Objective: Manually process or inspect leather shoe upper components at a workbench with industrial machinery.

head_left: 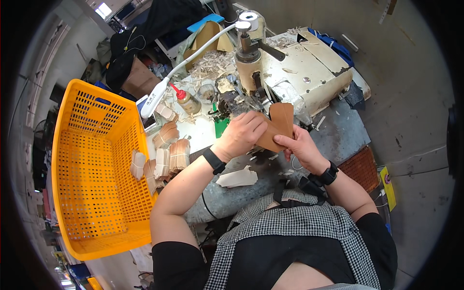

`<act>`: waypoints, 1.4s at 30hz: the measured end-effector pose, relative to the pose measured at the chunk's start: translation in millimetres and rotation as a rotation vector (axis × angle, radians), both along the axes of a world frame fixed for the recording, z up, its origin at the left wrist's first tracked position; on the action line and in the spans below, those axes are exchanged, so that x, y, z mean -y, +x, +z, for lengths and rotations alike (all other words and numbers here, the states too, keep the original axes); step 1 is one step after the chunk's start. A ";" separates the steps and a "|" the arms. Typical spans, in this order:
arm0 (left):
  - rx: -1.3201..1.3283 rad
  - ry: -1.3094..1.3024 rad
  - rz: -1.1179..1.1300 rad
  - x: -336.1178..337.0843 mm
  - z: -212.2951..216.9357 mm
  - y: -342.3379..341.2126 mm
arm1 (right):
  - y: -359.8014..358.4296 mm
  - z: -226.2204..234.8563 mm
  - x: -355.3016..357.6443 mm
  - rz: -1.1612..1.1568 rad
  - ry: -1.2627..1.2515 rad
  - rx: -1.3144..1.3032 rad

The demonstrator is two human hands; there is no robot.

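A: Left hand (241, 134) is curled over the left end of a brown piece (282, 113), whose other end is pinched by the right hand (302, 149), thumb on top. It's held right by the machine (309, 65); contact can't be told.

B: Risks?

A: Fingers could get nipped, imo, if they're brought too near the works.

B: Clutter?

A: Yeah, a pale strip (238, 178) is laid on the desk (345, 135) near the left wrist, scraps (212, 65) are heaped farther back. Leftward reach would be blocked by tied bundles (179, 153) and the yellow crate (108, 248).
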State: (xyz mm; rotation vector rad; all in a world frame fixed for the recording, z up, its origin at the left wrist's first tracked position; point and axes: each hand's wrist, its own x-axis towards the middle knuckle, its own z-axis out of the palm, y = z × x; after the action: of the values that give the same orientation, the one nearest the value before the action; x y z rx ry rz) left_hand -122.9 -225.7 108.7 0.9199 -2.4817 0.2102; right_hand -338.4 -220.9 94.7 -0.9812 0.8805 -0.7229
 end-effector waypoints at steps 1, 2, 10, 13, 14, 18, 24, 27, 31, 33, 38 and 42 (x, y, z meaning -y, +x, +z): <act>-0.004 0.008 0.007 -0.8 -2.1 0.2 | -0.3 -0.4 -0.6 0.000 -0.001 -0.001; -0.008 0.017 0.014 -1.1 -3.7 0.1 | -0.6 -0.7 -1.1 0.000 -0.001 -0.003; -0.039 0.057 -0.007 -2.8 -4.3 -1.9 | -4.1 -1.5 -0.5 0.016 -0.005 -0.031; -0.030 0.055 -0.037 -2.8 -4.1 0.9 | -3.6 -1.7 -1.2 0.025 -0.005 -0.028; -0.022 0.047 -0.040 -2.4 -5.3 2.2 | -2.9 -2.4 -1.5 0.029 0.000 -0.025; 0.017 -0.010 -0.006 2.7 -9.7 2.6 | -1.4 -3.0 -0.4 0.010 0.011 -0.037; -0.017 0.081 -0.019 -4.3 -2.6 1.6 | -3.2 -1.7 -1.1 0.018 -0.006 -0.041; -0.007 0.048 -0.014 -2.3 -5.9 3.6 | -2.4 -2.3 -1.6 0.018 -0.002 -0.047; -0.025 -0.003 0.010 -1.6 -7.2 1.8 | -1.9 -1.2 -1.6 0.010 -0.011 -0.057; -0.038 0.033 0.007 -4.5 -6.2 1.9 | -2.8 -1.4 -1.7 0.011 -0.020 -0.052; 0.004 0.016 0.011 -2.1 -8.3 3.0 | -3.6 -3.8 -1.1 0.013 -0.012 -0.033; -0.013 -0.003 0.016 -2.0 -7.2 2.0 | -3.3 -1.0 -1.4 0.003 -0.006 -0.039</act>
State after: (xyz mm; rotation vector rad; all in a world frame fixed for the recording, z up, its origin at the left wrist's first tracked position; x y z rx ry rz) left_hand -120.9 -223.7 101.5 0.9372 -2.4625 0.2125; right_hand -341.6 -219.5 93.7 -1.0039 0.9113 -0.7064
